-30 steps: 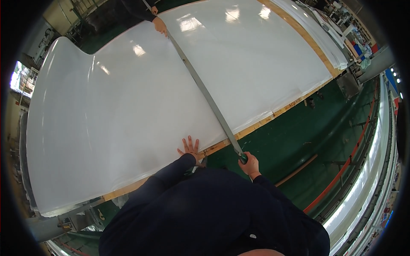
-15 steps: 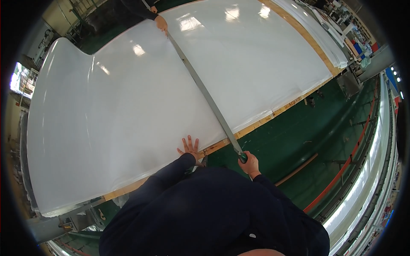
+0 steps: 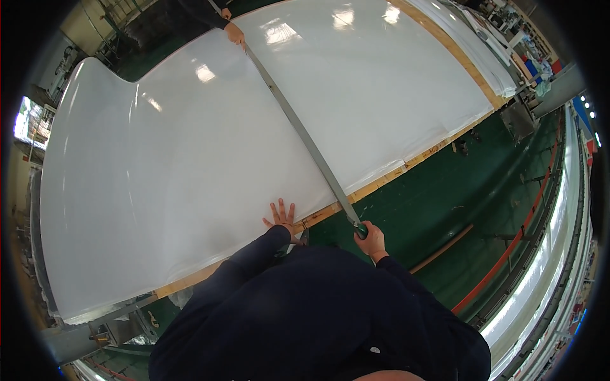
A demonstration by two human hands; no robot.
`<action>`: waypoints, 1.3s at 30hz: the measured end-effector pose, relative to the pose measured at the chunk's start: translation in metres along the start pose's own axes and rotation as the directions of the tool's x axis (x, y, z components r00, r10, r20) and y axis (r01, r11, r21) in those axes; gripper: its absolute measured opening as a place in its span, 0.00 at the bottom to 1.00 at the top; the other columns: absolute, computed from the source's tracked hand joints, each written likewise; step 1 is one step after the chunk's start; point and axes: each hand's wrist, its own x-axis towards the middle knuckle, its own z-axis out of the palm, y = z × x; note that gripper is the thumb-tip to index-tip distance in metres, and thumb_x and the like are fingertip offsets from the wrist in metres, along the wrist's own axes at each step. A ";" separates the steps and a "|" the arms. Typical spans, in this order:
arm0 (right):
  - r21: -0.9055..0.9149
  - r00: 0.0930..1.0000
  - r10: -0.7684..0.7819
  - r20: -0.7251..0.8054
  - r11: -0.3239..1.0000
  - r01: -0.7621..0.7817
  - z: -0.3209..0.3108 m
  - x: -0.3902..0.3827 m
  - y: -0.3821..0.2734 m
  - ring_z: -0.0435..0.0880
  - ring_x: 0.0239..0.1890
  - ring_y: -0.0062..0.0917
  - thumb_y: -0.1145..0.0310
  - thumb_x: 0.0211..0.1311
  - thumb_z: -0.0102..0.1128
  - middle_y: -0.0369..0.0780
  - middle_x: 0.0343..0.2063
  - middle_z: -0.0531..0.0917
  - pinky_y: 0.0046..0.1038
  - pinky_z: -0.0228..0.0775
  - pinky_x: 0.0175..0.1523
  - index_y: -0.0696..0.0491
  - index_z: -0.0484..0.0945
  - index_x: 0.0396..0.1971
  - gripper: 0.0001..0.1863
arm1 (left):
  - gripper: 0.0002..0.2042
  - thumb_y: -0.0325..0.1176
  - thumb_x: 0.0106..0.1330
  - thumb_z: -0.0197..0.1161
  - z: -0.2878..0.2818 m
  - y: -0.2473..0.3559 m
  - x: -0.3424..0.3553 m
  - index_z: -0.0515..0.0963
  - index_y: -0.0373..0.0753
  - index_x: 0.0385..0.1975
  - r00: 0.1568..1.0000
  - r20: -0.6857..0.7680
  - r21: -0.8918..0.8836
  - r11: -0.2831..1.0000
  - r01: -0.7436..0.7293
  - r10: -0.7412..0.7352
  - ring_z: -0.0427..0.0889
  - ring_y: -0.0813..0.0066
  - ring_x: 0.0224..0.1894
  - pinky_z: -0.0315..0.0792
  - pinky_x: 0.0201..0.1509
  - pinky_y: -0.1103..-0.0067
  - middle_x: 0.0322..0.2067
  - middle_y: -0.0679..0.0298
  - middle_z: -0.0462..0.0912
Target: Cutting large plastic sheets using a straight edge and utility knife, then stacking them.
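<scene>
A long, flat grey metal blade (image 3: 298,129) with a green handle lies across a large glossy white sheet (image 3: 210,159) on a table. My right hand (image 3: 372,241) is closed round the green handle (image 3: 361,229), just past the table's near edge. My left hand (image 3: 279,216) rests palm down on the sheet near that edge, fingers spread, left of the blade. At the far edge, another person's hand (image 3: 235,33) grips the blade's other end. Whether the blade's edge has teeth cannot be made out.
A wooden strip (image 3: 381,184) runs along the table's near edge, and another wooden strip (image 3: 454,47) crosses at the right. The floor (image 3: 419,209) is green. Beyond it, an orange-red rail (image 3: 502,270) curves at the right. A long wooden piece (image 3: 441,249) lies below.
The blade has shifted very slightly toward the far side, with my right hand and the other person's hand still on it. My left hand stays on the sheet.
</scene>
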 end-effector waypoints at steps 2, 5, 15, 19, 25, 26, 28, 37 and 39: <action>-0.021 1.000 0.013 0.005 1.000 -0.013 0.001 0.000 0.001 0.84 0.39 0.45 0.60 0.52 0.70 0.47 0.34 0.84 0.44 0.77 0.45 0.50 0.79 0.44 0.20 | 0.81 0.69 0.30 0.81 0.000 0.000 0.000 0.20 0.53 0.76 1.000 -0.004 -0.001 1.000 -0.001 0.001 0.11 0.33 0.74 0.36 0.62 0.23 0.74 0.47 0.09; -0.038 1.000 0.013 -0.004 0.999 -0.013 0.001 0.000 0.001 0.84 0.39 0.45 0.60 0.52 0.70 0.47 0.33 0.84 0.44 0.77 0.45 0.50 0.79 0.44 0.20 | 0.81 0.69 0.29 0.81 0.000 0.000 -0.001 0.20 0.53 0.76 1.000 -0.009 -0.004 1.000 -0.005 0.005 0.11 0.33 0.74 0.36 0.62 0.23 0.74 0.47 0.09; -0.024 1.000 0.012 0.009 1.000 -0.011 -0.002 -0.001 -0.002 0.84 0.40 0.45 0.60 0.52 0.69 0.47 0.34 0.84 0.44 0.77 0.46 0.50 0.79 0.45 0.20 | 0.82 0.70 0.28 0.81 -0.001 -0.001 -0.001 0.20 0.53 0.76 1.000 -0.007 -0.006 1.000 -0.017 0.017 0.10 0.33 0.74 0.36 0.62 0.23 0.73 0.47 0.08; -0.028 1.000 0.011 0.007 1.000 -0.011 -0.002 -0.001 -0.003 0.84 0.40 0.45 0.59 0.52 0.69 0.47 0.34 0.84 0.44 0.77 0.46 0.50 0.79 0.45 0.20 | 0.80 0.68 0.32 0.81 -0.003 -0.001 -0.002 0.20 0.53 0.76 1.000 0.017 -0.002 1.000 -0.011 0.011 0.09 0.34 0.73 0.37 0.62 0.23 0.73 0.46 0.08; -0.038 1.000 0.002 0.004 0.999 -0.002 0.000 -0.001 -0.001 0.85 0.40 0.45 0.59 0.52 0.69 0.47 0.34 0.84 0.44 0.77 0.46 0.50 0.79 0.44 0.20 | 0.80 0.68 0.32 0.81 -0.008 0.001 -0.005 0.20 0.53 0.76 0.999 0.039 0.006 1.000 -0.004 0.003 0.09 0.34 0.74 0.37 0.63 0.24 0.73 0.46 0.08; -0.048 1.000 0.019 0.014 0.999 -0.018 0.000 -0.001 -0.001 0.85 0.40 0.45 0.60 0.52 0.69 0.47 0.34 0.84 0.44 0.77 0.46 0.50 0.79 0.44 0.20 | 0.80 0.68 0.32 0.81 -0.008 0.001 -0.005 0.20 0.53 0.76 1.000 0.029 -0.002 1.000 -0.008 0.008 0.09 0.34 0.74 0.37 0.63 0.24 0.73 0.46 0.08; -0.033 1.000 -0.001 0.000 0.999 0.001 0.000 -0.001 -0.001 0.85 0.39 0.45 0.60 0.52 0.69 0.47 0.34 0.84 0.44 0.77 0.46 0.50 0.79 0.44 0.19 | 0.80 0.68 0.33 0.80 -0.007 0.001 -0.005 0.20 0.53 0.76 0.999 0.035 0.005 1.000 -0.002 0.002 0.09 0.34 0.74 0.37 0.63 0.24 0.73 0.46 0.08; -0.038 1.000 -0.004 0.000 0.999 0.004 -0.001 -0.001 -0.001 0.85 0.39 0.45 0.60 0.52 0.70 0.47 0.33 0.84 0.44 0.77 0.45 0.49 0.79 0.44 0.19 | 0.81 0.67 0.31 0.81 -0.006 0.000 -0.004 0.20 0.52 0.76 0.999 0.028 -0.011 1.000 -0.020 0.020 0.09 0.32 0.73 0.37 0.62 0.23 0.73 0.45 0.08; -0.036 1.000 -0.008 -0.005 0.999 0.008 -0.001 -0.001 -0.001 0.84 0.38 0.45 0.60 0.52 0.70 0.47 0.33 0.84 0.44 0.77 0.45 0.49 0.79 0.44 0.19 | 0.81 0.67 0.31 0.81 -0.006 0.000 -0.004 0.20 0.52 0.76 1.000 0.021 -0.010 1.000 -0.020 0.021 0.09 0.32 0.73 0.37 0.62 0.23 0.73 0.45 0.08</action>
